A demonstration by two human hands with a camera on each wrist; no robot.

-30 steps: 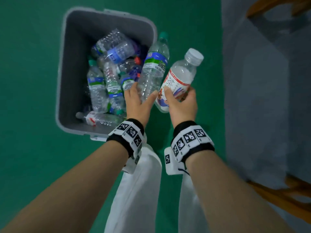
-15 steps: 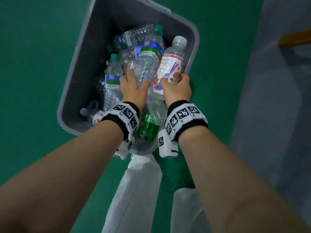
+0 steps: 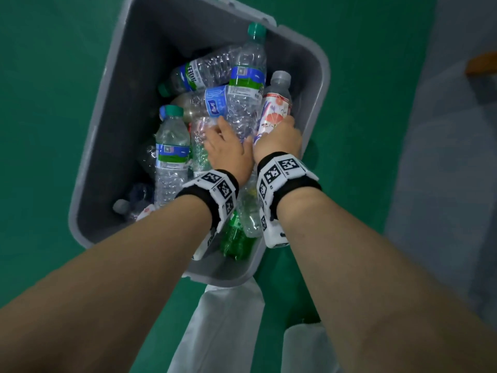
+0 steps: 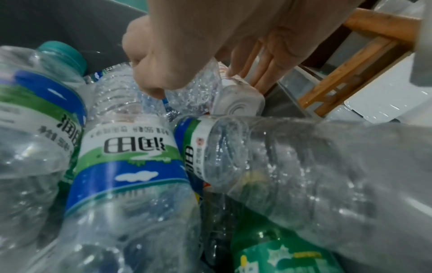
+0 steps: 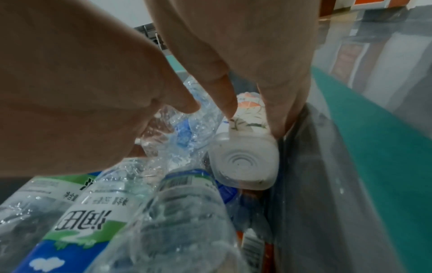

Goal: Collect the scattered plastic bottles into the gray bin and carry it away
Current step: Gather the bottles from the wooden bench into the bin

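Note:
The gray bin (image 3: 134,90) stands on the green floor and holds several plastic bottles. My left hand (image 3: 228,138) is down inside it, thumb and fingers round a clear crinkled bottle (image 3: 246,103) with a blue-green label and a green cap. In the left wrist view the left hand (image 4: 194,81) wraps that clear bottle (image 4: 198,88). My right hand (image 3: 279,133) holds a white tea bottle (image 3: 275,103) with a floral label against the bin's right wall. In the right wrist view the right hand (image 5: 233,114) has its fingers on the sides of the tea bottle (image 5: 245,162), which lies on the pile.
Green floor (image 3: 53,76) surrounds the bin; gray floor (image 3: 443,184) begins at the right. A wooden furniture piece (image 3: 481,63) shows at the right edge and as a wooden frame (image 4: 350,73). My white trouser legs (image 3: 220,332) stand just in front of the bin.
Both hands moved left and down with their bottles, from beside the bin's right rim into the bin, onto the pile. The view closed in on the bin.

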